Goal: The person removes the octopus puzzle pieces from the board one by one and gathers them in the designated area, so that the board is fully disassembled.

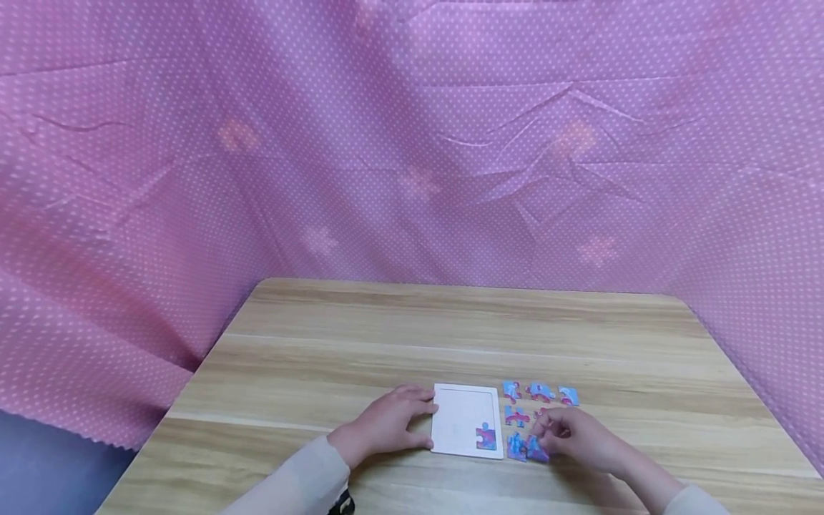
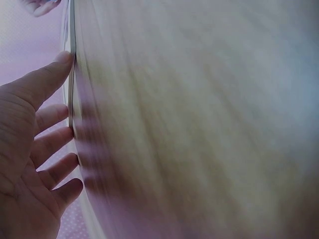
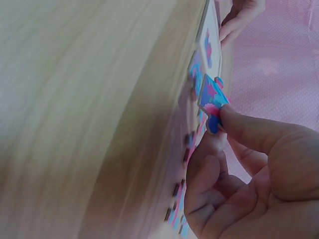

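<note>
My left hand (image 1: pixel 393 422) lies on the table with its thumb and fingertips touching the left edge of a white puzzle tray (image 1: pixel 457 418). The left wrist view shows the fingers spread along that edge. One purple and blue jigsaw piece (image 1: pixel 489 438) sits in the tray's lower right corner. To the right of the tray, my right hand (image 1: pixel 576 438) pinches a blue and pink jigsaw piece (image 3: pixel 213 94) between thumb and forefinger. In the right wrist view it is tilted, raised over the other pieces.
Several loose jigsaw pieces lie in rough rows right of the tray, among them a blue corner piece (image 1: pixel 569 396) at the back and a blue piece (image 1: pixel 516 446) near the tray. The wooden table (image 1: pixel 360 343) is bordered by a pink dotted cloth (image 1: pixel 412 214).
</note>
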`<move>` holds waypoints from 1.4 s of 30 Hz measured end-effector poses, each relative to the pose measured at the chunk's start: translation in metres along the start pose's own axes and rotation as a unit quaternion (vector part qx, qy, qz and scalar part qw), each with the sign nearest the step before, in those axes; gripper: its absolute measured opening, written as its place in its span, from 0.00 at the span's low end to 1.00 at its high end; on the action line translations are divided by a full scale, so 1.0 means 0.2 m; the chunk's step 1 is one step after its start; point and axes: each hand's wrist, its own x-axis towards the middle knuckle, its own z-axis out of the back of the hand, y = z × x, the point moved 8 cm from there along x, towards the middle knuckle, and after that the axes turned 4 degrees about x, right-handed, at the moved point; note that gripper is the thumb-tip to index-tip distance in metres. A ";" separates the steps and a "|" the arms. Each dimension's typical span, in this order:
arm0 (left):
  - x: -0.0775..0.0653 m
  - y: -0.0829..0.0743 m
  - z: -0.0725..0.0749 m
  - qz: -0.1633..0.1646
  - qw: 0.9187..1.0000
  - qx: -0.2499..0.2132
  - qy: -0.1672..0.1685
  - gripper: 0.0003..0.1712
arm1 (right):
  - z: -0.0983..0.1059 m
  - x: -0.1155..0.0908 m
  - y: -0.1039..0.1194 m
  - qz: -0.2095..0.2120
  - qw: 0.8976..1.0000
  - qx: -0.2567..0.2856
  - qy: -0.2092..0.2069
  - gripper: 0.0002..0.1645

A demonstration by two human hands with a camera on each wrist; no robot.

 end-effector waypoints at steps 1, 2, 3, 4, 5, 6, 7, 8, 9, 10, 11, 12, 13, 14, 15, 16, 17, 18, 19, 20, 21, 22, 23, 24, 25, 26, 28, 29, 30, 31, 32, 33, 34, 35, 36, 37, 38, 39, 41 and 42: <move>0.00 0.00 0.00 -0.001 1.000 0.001 0.000 0.34 | 0.00 -0.01 -0.01 -0.005 1.000 0.000 0.000 0.02; 0.00 0.00 0.00 0.000 1.000 0.001 0.001 0.34 | 0.01 -0.02 -0.02 -0.009 1.000 -0.003 0.001 0.02; 0.00 0.00 0.00 0.000 1.000 0.000 0.001 0.34 | 0.01 -0.02 -0.02 -0.011 1.000 -0.008 0.000 0.02; 0.00 0.00 0.00 0.000 1.000 0.001 0.001 0.34 | 0.02 -0.03 -0.03 -0.015 1.000 -0.015 -0.002 0.02; 0.00 0.00 0.00 0.000 1.000 0.001 0.001 0.34 | 0.02 -0.04 -0.03 -0.018 1.000 -0.024 -0.005 0.02; 0.00 0.00 0.00 0.000 1.000 0.001 0.001 0.34 | 0.02 -0.04 -0.04 -0.021 0.999 -0.033 -0.008 0.02; 0.00 0.00 0.00 0.001 1.000 0.001 0.001 0.34 | 0.03 -0.05 -0.05 -0.026 0.999 -0.045 -0.012 0.02; 0.00 0.00 0.00 0.001 1.000 0.001 0.001 0.34 | 0.03 -0.05 -0.05 -0.027 0.998 -0.056 -0.019 0.03; 0.00 0.00 0.00 0.000 1.000 0.002 0.000 0.34 | 0.04 -0.05 -0.05 -0.031 0.997 -0.068 -0.026 0.03; 0.00 0.00 0.00 0.000 1.000 0.002 -0.001 0.34 | 0.04 -0.06 -0.06 -0.036 0.996 -0.076 -0.034 0.04; 0.00 0.00 0.01 0.000 1.000 0.002 -0.001 0.34 | 0.04 -0.06 -0.06 -0.038 0.995 -0.083 -0.040 0.05; 0.00 0.00 0.01 0.000 1.000 0.002 -0.001 0.34 | 0.05 -0.06 -0.06 -0.041 0.994 -0.089 -0.045 0.06; 0.00 0.00 0.01 0.000 1.000 0.002 -0.002 0.34 | 0.05 -0.06 -0.06 -0.046 0.993 -0.095 -0.052 0.07; 0.00 0.00 0.01 0.000 1.000 0.001 -0.002 0.34 | 0.05 -0.06 -0.06 -0.050 0.992 -0.100 -0.058 0.08; 0.00 0.00 0.01 0.001 1.000 0.000 -0.001 0.34 | 0.05 -0.06 -0.06 -0.054 0.991 -0.107 -0.064 0.08; 0.00 0.00 0.01 0.002 1.000 0.000 0.000 0.34 | 0.05 -0.05 -0.06 -0.057 0.990 -0.109 -0.068 0.09; 0.00 0.00 0.01 0.003 1.000 -0.001 0.001 0.34 | 0.05 -0.05 -0.05 -0.057 0.990 -0.111 -0.072 0.09; 0.00 0.00 0.01 0.003 1.000 -0.001 0.002 0.34 | 0.05 -0.04 -0.05 -0.054 0.989 -0.113 -0.075 0.08; 0.00 0.00 0.01 0.004 1.000 -0.001 0.003 0.34 | 0.05 -0.04 -0.04 -0.052 0.989 -0.111 -0.078 0.09; 0.00 0.00 0.01 0.005 1.000 -0.001 0.004 0.34 | 0.04 -0.03 -0.03 -0.044 0.990 -0.108 -0.079 0.09; 0.00 0.00 0.01 0.005 1.000 -0.001 0.004 0.34 | 0.04 -0.02 -0.02 -0.036 0.991 -0.101 -0.078 0.09; 0.00 0.00 0.01 0.006 1.000 -0.002 0.005 0.34 | 0.03 0.00 -0.01 -0.025 0.992 -0.095 -0.076 0.09; 0.00 0.00 0.01 0.007 1.000 -0.003 0.005 0.34 | 0.02 0.01 0.00 -0.014 0.993 -0.089 -0.075 0.09; 0.00 0.00 0.01 0.007 1.000 -0.003 0.006 0.34 | 0.01 0.03 0.01 -0.004 0.994 -0.083 -0.073 0.09; 0.00 0.00 0.01 0.008 1.000 -0.004 0.006 0.34 | -0.01 0.04 0.02 0.002 0.995 -0.074 -0.071 0.10; 0.00 0.00 0.01 0.008 1.000 -0.005 0.006 0.34 | -0.02 0.06 0.03 0.010 0.995 -0.067 -0.068 0.10; 0.00 0.00 0.01 0.008 1.000 -0.007 0.006 0.34 | -0.04 0.09 0.04 0.022 0.996 -0.056 -0.065 0.10; 0.00 0.00 0.01 0.008 1.000 -0.007 0.005 0.34 | -0.05 0.10 0.05 0.026 0.996 -0.052 -0.064 0.10; 0.00 0.00 0.01 0.007 1.000 -0.007 0.004 0.33 | -0.06 0.12 0.05 0.028 0.996 -0.049 -0.062 0.10; 0.01 0.00 0.01 0.007 1.000 -0.008 0.004 0.33 | -0.08 0.13 0.06 0.030 0.997 -0.044 -0.058 0.10; 0.01 0.00 0.01 0.007 1.000 -0.008 0.003 0.33 | -0.09 0.15 0.06 0.035 0.997 -0.040 -0.056 0.10; 0.01 0.00 0.01 0.007 1.000 -0.008 0.003 0.33 | -0.10 0.16 0.07 0.037 0.997 -0.037 -0.055 0.10; 0.01 0.00 0.01 0.007 1.000 -0.008 0.003 0.33 | -0.11 0.17 0.08 0.038 0.997 -0.034 -0.053 0.10; 0.01 0.01 0.01 0.008 1.000 -0.009 0.003 0.33 | -0.13 0.19 0.08 0.040 0.997 -0.031 -0.051 0.11; 0.01 0.01 0.01 0.009 1.000 -0.009 0.004 0.33 | -0.14 0.20 0.08 0.036 0.998 -0.027 -0.048 0.11; 0.01 0.01 0.01 0.009 1.000 -0.009 0.004 0.33 | -0.15 0.21 0.08 0.034 0.998 -0.027 -0.047 0.12; 0.01 0.01 0.01 0.009 1.000 -0.009 0.004 0.33 | -0.16 0.22 0.09 0.031 0.998 -0.030 -0.047 0.12; 0.01 0.01 0.01 0.009 1.000 -0.009 0.003 0.33 | -0.17 0.22 0.09 0.026 0.998 -0.036 -0.048 0.13; 0.01 0.01 0.01 0.009 1.000 -0.007 0.002 0.33 | -0.18 0.23 0.09 0.019 0.998 -0.046 -0.046 0.14; 0.01 0.01 0.01 0.009 1.000 -0.007 0.001 0.33 | -0.19 0.24 0.09 0.018 0.997 -0.052 -0.045 0.15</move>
